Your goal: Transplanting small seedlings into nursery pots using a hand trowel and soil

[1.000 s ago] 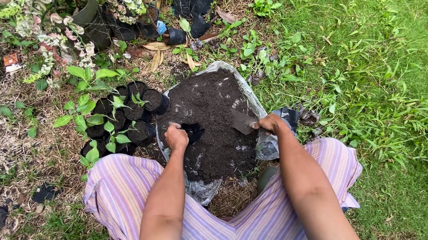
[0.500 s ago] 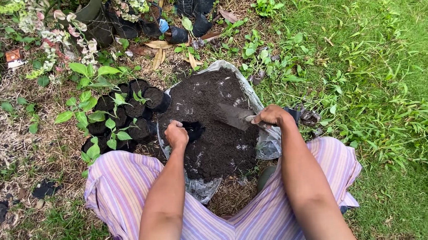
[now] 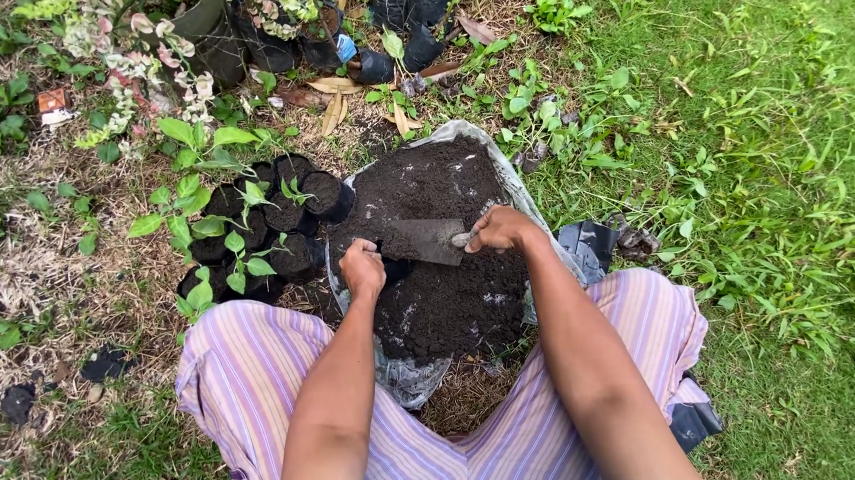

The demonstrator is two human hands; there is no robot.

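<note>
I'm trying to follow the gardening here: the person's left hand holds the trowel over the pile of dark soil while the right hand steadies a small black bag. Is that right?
Not quite: the hands are swapped. In the head view the right hand holds the trowel over the pile of dark soil, while the left hand steadies the small black bag.

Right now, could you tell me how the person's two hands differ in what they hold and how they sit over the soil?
The right hand grips a trowel, its blade lying flat over the soil pile; the left hand grips a small black bag. The right hand is nearer the pile's right edge, the left hand at its left edge. Both are closed in a grip.
</note>
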